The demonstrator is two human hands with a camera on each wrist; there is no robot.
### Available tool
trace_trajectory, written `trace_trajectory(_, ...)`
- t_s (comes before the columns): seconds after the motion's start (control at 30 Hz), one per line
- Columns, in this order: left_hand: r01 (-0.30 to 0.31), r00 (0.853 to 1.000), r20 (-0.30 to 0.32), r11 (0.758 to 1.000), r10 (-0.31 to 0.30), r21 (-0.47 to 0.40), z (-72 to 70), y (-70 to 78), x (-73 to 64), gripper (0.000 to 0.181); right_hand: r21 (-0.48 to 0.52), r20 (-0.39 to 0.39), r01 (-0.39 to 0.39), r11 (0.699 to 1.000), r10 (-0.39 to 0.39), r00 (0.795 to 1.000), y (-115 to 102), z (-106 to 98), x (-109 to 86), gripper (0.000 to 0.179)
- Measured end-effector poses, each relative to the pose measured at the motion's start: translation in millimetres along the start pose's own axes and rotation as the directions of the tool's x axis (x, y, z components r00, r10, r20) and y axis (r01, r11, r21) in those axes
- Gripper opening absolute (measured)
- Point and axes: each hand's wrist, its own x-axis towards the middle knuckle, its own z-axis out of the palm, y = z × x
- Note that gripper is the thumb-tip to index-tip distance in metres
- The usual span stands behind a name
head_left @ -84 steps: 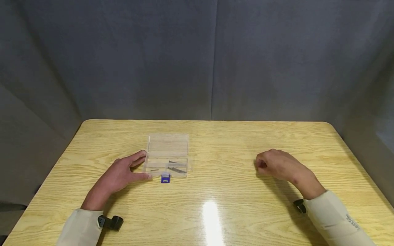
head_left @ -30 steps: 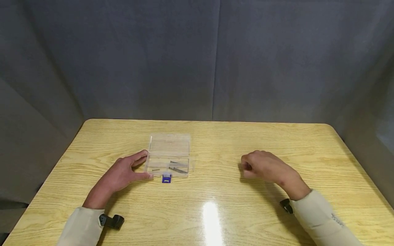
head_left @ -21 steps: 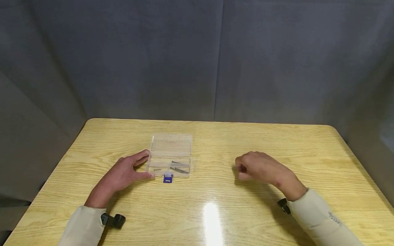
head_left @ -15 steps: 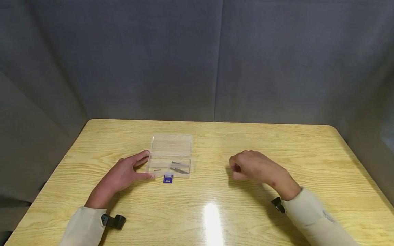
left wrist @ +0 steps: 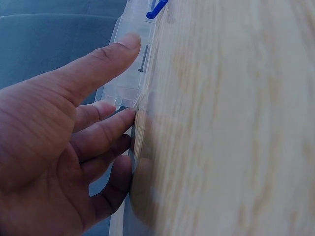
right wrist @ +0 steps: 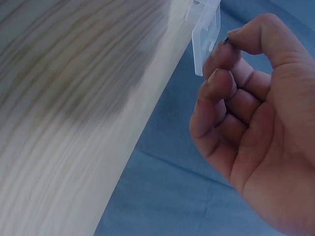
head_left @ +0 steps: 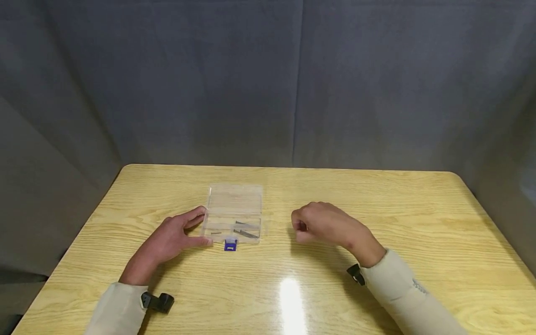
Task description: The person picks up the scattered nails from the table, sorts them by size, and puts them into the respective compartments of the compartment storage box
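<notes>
A clear plastic compartment box [head_left: 217, 222] lies on the table, its lid [head_left: 235, 199] folded back and its blue latch [head_left: 230, 245] at the front. Several dark nails [head_left: 247, 233] lie inside, in separate compartments. My left hand [head_left: 169, 239] holds the box by its left side, thumb at the front corner and fingers behind. To the right of the box, my right hand [head_left: 328, 225] hovers above the table. Thumb and index fingertip pinch a small dark nail-like piece [right wrist: 226, 40]; only its end shows, and the other fingers are curled.
The wooden table [head_left: 377, 195] reaches back to a grey curtain [head_left: 209, 83]. Black wrist cameras sit at the left cuff [head_left: 158, 302] and the right cuff [head_left: 356, 274]. A bright glare lies on the table's front middle.
My right hand has moved left across the table toward the box, keeping its pinch. The left hand stays at the box, which remains open; the head view has shifted slightly.
</notes>
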Motion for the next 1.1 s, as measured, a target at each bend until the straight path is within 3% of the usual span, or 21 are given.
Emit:
trace_trajectory(0.3, 0.006, 1.0, -0.016, 0.999, -0.006, 0.037, -2.1, -1.4, 0.0, 0.095, 0.049, 0.001, 0.023, 0.999, -0.023, 1.0, -12.6, 8.0, 23.5, 0.027)
trace_trajectory(1.1, 0.009, 1.0, -0.023, 1.0, -0.008, 0.025, -3.4, -1.7, -0.4, 0.095, 0.071, 0.019, 0.031, 0.997, -0.032, 0.999, -35.8, 15.0, 70.4, 0.018)
